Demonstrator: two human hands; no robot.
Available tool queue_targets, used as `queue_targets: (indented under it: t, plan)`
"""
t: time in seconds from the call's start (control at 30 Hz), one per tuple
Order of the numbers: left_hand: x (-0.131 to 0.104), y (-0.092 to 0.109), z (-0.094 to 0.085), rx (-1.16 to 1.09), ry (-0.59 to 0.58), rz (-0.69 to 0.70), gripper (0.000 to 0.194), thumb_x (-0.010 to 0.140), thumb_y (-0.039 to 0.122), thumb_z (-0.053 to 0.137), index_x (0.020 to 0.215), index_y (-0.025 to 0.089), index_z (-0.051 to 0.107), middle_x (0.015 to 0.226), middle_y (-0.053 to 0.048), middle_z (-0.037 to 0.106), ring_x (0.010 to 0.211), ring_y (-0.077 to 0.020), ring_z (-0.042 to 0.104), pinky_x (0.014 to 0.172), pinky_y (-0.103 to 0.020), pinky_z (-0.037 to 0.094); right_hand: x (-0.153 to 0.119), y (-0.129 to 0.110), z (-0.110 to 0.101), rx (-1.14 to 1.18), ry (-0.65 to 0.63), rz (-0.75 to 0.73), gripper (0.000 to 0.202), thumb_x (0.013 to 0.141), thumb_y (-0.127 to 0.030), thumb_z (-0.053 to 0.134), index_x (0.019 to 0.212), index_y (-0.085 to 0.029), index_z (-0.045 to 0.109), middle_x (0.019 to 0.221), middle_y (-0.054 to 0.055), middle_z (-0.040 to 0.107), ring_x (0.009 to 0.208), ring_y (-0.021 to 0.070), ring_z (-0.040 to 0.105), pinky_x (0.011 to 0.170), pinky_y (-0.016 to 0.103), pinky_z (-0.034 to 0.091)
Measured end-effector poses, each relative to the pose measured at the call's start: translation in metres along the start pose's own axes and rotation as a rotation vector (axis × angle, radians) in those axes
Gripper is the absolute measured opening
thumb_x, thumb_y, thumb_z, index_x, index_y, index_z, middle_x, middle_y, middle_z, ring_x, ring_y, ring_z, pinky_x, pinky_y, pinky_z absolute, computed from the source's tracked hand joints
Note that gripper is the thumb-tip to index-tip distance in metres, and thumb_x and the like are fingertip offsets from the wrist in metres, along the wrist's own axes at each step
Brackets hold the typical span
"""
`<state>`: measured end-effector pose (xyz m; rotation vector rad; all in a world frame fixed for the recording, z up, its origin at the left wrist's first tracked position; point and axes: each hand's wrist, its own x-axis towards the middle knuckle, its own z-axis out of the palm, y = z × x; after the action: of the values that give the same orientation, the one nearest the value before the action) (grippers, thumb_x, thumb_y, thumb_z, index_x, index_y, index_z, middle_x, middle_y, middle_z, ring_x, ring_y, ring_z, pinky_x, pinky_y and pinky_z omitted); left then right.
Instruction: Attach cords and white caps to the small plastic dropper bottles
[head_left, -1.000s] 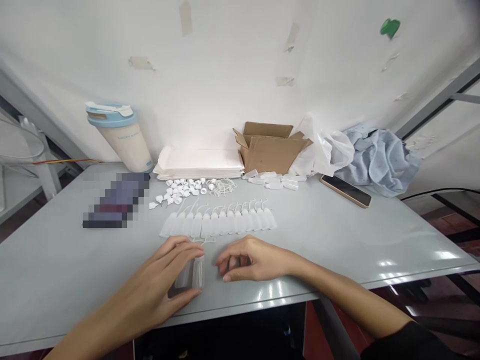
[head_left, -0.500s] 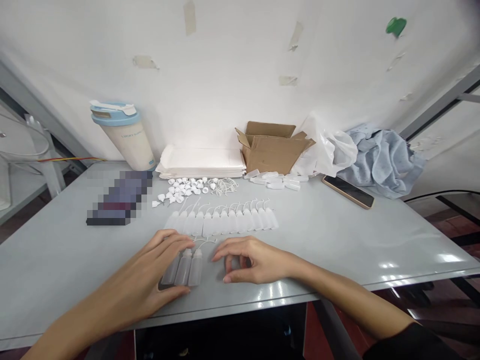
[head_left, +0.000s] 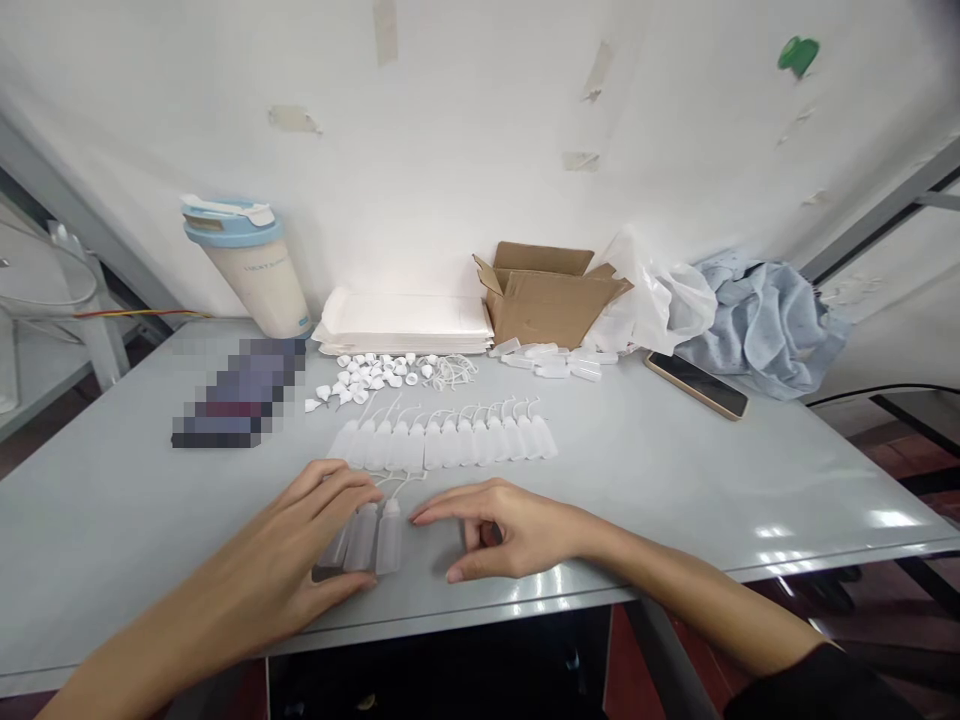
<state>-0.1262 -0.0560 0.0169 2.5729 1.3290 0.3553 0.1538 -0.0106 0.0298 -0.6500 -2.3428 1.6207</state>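
My left hand [head_left: 307, 540] arches over a few translucent plastic squeeze bottles [head_left: 388, 540] near the table's front edge, its fingers by their necks and its thumb by their bases. Part of this group is hidden under the palm. Thin white tubes [head_left: 405, 482] rise from the necks. My right hand [head_left: 502, 530] is just to the right, holding nothing, with thumb and index finger apart; the index fingertip points at the rightmost bottle, a small gap away. Behind the hands lies a row of similar bottles [head_left: 450, 443], side by side, with tubes sticking out.
White caps [head_left: 367, 378] and loose tubes [head_left: 451, 372] lie behind the row, with several more bottles [head_left: 551, 370] to their right. At the back are a tumbler [head_left: 259, 280], white envelopes [head_left: 409, 320], a cardboard box [head_left: 547, 305], a plastic bag [head_left: 667, 300], cloth [head_left: 765, 320] and a phone [head_left: 697, 385].
The bottles under my left hand have shifted slightly left with the hand. My right index finger has straightened and moved left, and its thumb has dropped a little.
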Motion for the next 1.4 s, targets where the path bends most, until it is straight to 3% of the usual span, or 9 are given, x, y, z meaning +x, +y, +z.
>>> queue_targets:
  t: [0.17, 0.33, 0.53, 0.93, 1.07, 1.13, 1.23, 1.4]
  plan:
    - [0.001, 0.006, 0.002, -0.023, -0.023, 0.010, 0.055, 0.081, 0.048, 0.067, 0.129, 0.028, 0.049, 0.128, -0.003, 0.058, 0.126, -0.0284, 0.043, 0.099, -0.039, 0.047, 0.000, -0.001, 0.000, -0.001, -0.002, 0.003, 0.056, 0.079, -0.030, 0.073, 0.132, -0.020, 0.057, 0.124, 0.008, 0.063, 0.062, 0.0057, 0.058, 0.058, 0.018, 0.048]
    - [0.004, 0.012, 0.001, -0.042, -0.041, 0.028, 0.047, 0.086, 0.044, 0.062, 0.127, 0.027, 0.049, 0.125, -0.003, 0.059, 0.126, -0.0258, 0.043, 0.099, -0.037, 0.046, 0.000, -0.001, 0.000, -0.008, -0.006, -0.004, 0.057, 0.079, -0.030, 0.073, 0.132, -0.019, 0.057, 0.123, 0.009, 0.064, 0.062, 0.0060, 0.058, 0.058, 0.019, 0.048]
    - [0.006, 0.009, 0.004, -0.020, -0.014, 0.055, 0.052, 0.085, 0.044, 0.063, 0.132, 0.026, 0.047, 0.134, -0.004, 0.055, 0.130, -0.0271, 0.040, 0.104, -0.040, 0.043, 0.000, 0.001, 0.001, -0.019, -0.003, -0.010, 0.056, 0.079, -0.032, 0.073, 0.132, -0.021, 0.058, 0.123, 0.008, 0.064, 0.063, 0.0065, 0.059, 0.058, 0.019, 0.047]
    - [0.009, 0.007, 0.003, -0.018, -0.022, 0.051, 0.043, 0.084, 0.043, 0.063, 0.123, 0.027, 0.054, 0.124, -0.004, 0.060, 0.124, -0.0263, 0.045, 0.098, -0.037, 0.047, 0.000, 0.003, 0.000, 0.001, -0.008, -0.016, 0.054, 0.079, -0.032, 0.073, 0.130, -0.019, 0.059, 0.124, 0.009, 0.064, 0.064, 0.0067, 0.061, 0.060, 0.019, 0.049]
    - [0.009, 0.008, 0.001, -0.027, -0.020, 0.046, 0.047, 0.082, 0.045, 0.065, 0.124, 0.027, 0.053, 0.126, -0.004, 0.058, 0.124, -0.0272, 0.045, 0.098, -0.038, 0.047, -0.001, 0.001, -0.001, 0.040, 0.005, 0.012, 0.052, 0.078, -0.032, 0.074, 0.126, -0.017, 0.062, 0.108, 0.007, 0.070, 0.063, 0.0074, 0.060, 0.060, 0.020, 0.048]
    - [0.010, 0.009, -0.003, -0.037, -0.034, 0.030, 0.049, 0.082, 0.047, 0.065, 0.125, 0.027, 0.051, 0.127, -0.004, 0.057, 0.123, -0.0269, 0.045, 0.098, -0.038, 0.047, -0.002, -0.001, -0.004, 0.076, 0.027, 0.037, 0.046, 0.078, -0.030, 0.073, 0.121, -0.017, 0.065, 0.094, 0.005, 0.072, 0.061, 0.0077, 0.060, 0.059, 0.020, 0.047]
    - [0.020, 0.011, -0.016, -0.062, -0.013, 0.003, 0.047, 0.084, 0.049, 0.062, 0.124, 0.027, 0.051, 0.124, -0.004, 0.058, 0.122, -0.0262, 0.046, 0.098, -0.038, 0.046, -0.006, -0.001, -0.012, 0.179, 0.101, 0.058, 0.035, 0.079, -0.029, 0.071, 0.111, -0.015, 0.068, 0.093, 0.006, 0.073, 0.063, 0.0088, 0.063, 0.059, 0.021, 0.047]
    - [0.063, 0.001, -0.041, -0.135, 0.155, -0.124, 0.035, 0.089, 0.052, 0.050, 0.109, 0.024, 0.060, 0.111, -0.005, 0.064, 0.111, -0.0266, 0.053, 0.092, -0.040, 0.047, -0.013, 0.002, -0.036, 0.260, 0.406, 0.084, 0.028, 0.079, -0.036, 0.070, 0.096, -0.014, 0.068, 0.074, 0.003, 0.069, 0.055, 0.0086, 0.060, 0.054, 0.022, 0.046]
